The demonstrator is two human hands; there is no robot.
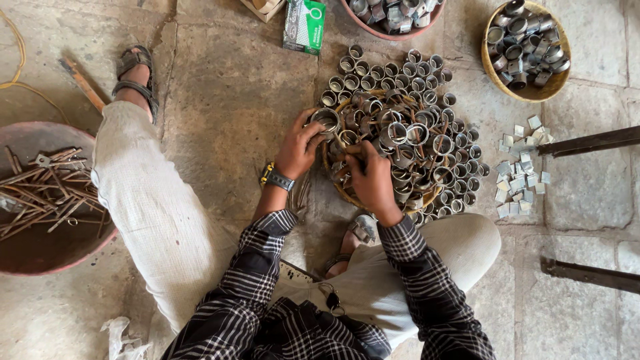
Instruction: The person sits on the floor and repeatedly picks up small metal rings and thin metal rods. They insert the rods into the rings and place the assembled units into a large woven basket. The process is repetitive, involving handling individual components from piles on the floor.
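Note:
I sit on a stone floor over a woven basket (341, 192) heaped with short metal ring clamps (407, 137). My left hand (298, 148) grips one metal ring (326, 119) at the basket's left edge. My right hand (372, 179) rests on the pile near the front of the basket, fingers curled around a ring with a brown strip. More rings stand upright in rows on the floor around the basket's far and right sides (390, 70).
A second basket of rings (527, 93) sits far right, a red bowl of rings (393, 30) at the top. Small flat metal plates (520, 170) lie right of the pile. A red basin of rusty rods (47, 193) is at left. Two dark metal bars (587, 141) cross the right side. A green box (304, 25) lies near the top.

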